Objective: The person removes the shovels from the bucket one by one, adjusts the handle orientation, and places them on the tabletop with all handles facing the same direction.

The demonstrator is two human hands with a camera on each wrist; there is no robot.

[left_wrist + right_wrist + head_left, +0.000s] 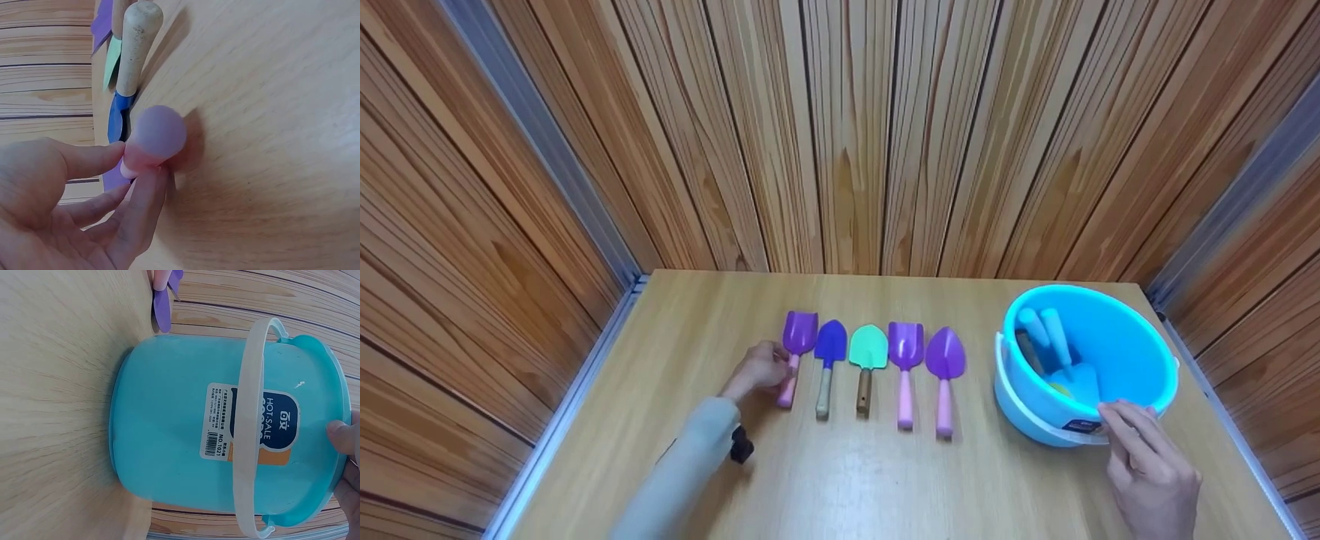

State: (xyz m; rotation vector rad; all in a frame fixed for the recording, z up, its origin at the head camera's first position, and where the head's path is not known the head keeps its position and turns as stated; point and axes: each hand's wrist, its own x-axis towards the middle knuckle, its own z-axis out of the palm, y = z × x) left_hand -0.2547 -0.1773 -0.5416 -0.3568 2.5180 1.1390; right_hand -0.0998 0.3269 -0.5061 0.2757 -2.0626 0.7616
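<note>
Across the wooden table (840,487), from here I see the left hand (760,367) pinching the leftmost purple shovel (800,332) by its handle. The right hand (1151,469) pinches the blue bucket's (1132,341) near rim.

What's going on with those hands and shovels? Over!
Left hand pinching leftmost purple shovel. Right hand holding blue bucket at the rim. Maybe in the way: four more shovels between shovel and bucket.

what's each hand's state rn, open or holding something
Left hand: holding the leftmost purple shovel by its pink handle.
Right hand: holding the blue bucket by its rim.
</note>
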